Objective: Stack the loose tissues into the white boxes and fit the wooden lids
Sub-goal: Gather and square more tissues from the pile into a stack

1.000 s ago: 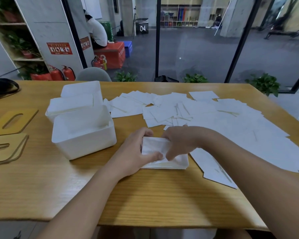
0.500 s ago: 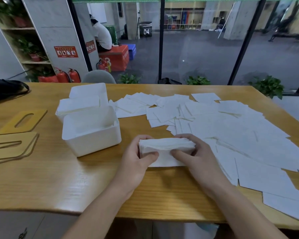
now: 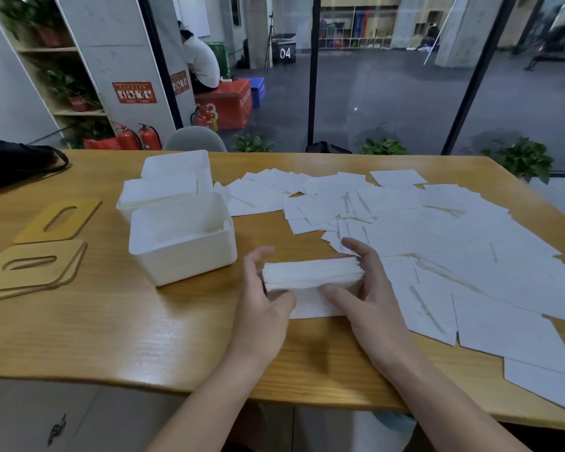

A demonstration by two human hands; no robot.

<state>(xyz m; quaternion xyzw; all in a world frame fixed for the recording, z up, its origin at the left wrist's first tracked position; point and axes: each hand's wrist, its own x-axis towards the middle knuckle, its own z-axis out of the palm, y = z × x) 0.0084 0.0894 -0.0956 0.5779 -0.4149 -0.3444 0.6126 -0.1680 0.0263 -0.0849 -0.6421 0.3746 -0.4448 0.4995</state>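
A stack of white tissues [image 3: 312, 275] stands on edge on the table, held between my two hands. My left hand [image 3: 261, 301] grips its left end, thumb in front and fingers behind. My right hand [image 3: 364, 288] grips the right end the same way. One flat tissue [image 3: 313, 306] lies under the stack. Just left of it stands an open white box [image 3: 183, 243] with tissues low inside. Behind it sit two more white boxes [image 3: 163, 190], the nearer one filled to the top. Many loose tissues [image 3: 437, 230] cover the right half of the table. Wooden lids [image 3: 30, 269] with oval slots lie at the left.
A black bag [image 3: 17, 161] lies at the table's far left corner. A grey chair back [image 3: 194, 140] shows behind the far edge. Bare wood [image 3: 111, 327] runs along the front left. Behind the glass a person sits with their back turned.
The stack lay flat under both hands a second ago; it has been lifted upright on its edge and squared between the hands. The view has shifted slightly.
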